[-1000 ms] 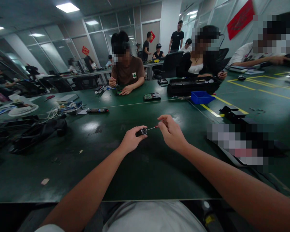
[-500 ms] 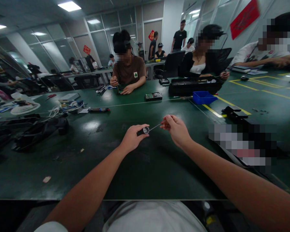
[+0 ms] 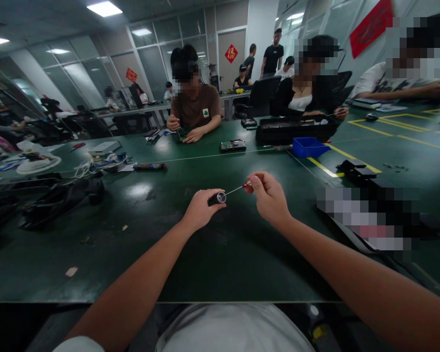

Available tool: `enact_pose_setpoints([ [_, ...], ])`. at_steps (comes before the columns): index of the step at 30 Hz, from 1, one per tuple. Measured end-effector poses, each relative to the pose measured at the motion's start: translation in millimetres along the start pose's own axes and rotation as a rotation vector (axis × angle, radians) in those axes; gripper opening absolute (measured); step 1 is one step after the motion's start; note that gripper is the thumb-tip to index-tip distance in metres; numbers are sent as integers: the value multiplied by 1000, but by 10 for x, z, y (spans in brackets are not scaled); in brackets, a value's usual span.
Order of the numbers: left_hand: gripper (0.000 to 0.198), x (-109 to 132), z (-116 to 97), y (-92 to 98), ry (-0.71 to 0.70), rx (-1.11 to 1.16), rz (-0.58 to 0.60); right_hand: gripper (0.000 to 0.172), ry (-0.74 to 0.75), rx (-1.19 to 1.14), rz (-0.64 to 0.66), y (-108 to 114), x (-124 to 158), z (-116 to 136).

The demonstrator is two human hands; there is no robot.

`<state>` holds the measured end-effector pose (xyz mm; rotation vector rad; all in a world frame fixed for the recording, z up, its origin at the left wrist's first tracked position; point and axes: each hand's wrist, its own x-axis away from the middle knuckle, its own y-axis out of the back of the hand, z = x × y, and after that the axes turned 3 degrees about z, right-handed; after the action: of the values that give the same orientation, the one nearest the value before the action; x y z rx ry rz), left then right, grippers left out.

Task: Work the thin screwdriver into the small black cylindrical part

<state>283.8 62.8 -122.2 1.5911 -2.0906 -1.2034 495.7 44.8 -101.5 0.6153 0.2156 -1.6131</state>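
Note:
My left hand [image 3: 198, 210] is closed round a small black cylindrical part [image 3: 218, 198] with a shiny round end, held just above the green table [image 3: 205, 254]. My right hand [image 3: 269, 198] pinches the red handle of a thin screwdriver [image 3: 238, 187]. Its metal shaft slants down to the left, with the tip at the part's shiny end. Both hands hover near the middle of the table.
A blurred dark device [image 3: 370, 215] lies to the right. A blue bin [image 3: 308, 146], a long black tray [image 3: 293, 129] and a circuit board [image 3: 232, 145] sit farther back. Dark gear and cables [image 3: 58, 195] lie at the left. Other people work across the table.
My right hand has lifted slightly and drawn the screwdriver handle a little further right and up. The left hand with the part has barely moved.

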Motion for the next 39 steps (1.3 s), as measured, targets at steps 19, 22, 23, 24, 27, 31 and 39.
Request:
enact_pose_setpoints([
  [19, 42, 7, 31, -24, -56, -6, 35, 16, 221, 207, 84, -12, 63, -15],
  [22, 42, 8, 20, -17, -52, -24, 38, 15, 226, 238, 81, 0, 44, -4],
  [23, 42, 7, 18, -14, -52, -29, 38, 14, 227, 243, 80, 3, 39, 2],
  [24, 42, 6, 17, -12, -52, -33, 35, 14, 228, 250, 77, 6, 36, 7],
  [27, 42, 0, 25, -6, -55, -36, 12, 15, 225, 275, 65, 10, 34, 19],
  [31, 41, -4, 41, -2, -57, -29, -1, 15, 201, 267, 76, 2, 36, 10],
  [39, 42, -1, 21, -9, -47, -22, 8, 15, 166, 234, 79, -11, 43, -11],
])
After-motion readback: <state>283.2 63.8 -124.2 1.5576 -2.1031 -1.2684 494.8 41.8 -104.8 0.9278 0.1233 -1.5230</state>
